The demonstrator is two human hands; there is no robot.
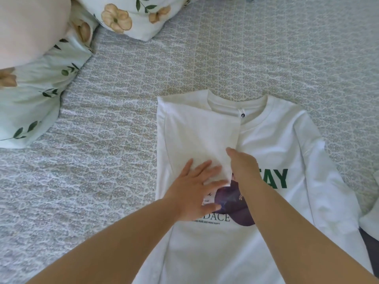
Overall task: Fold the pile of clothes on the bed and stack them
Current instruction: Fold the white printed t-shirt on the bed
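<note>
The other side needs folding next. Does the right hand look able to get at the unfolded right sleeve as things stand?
Probably yes. The right hand rests on the sweatshirt near the folded sleeve; the unfolded sleeve lies flat on the same side, uncovered.

Both forearms are bare up to the frame's lower edge, with no sleeve in view. The left hand (192, 191) and right hand (244, 162) seem to carry no rings, though the fingers are slightly blurred.

A white sweatshirt (276, 144) with green lettering is lying face up on the bed, its left sleeve (196, 136) folded across the chest.
</note>
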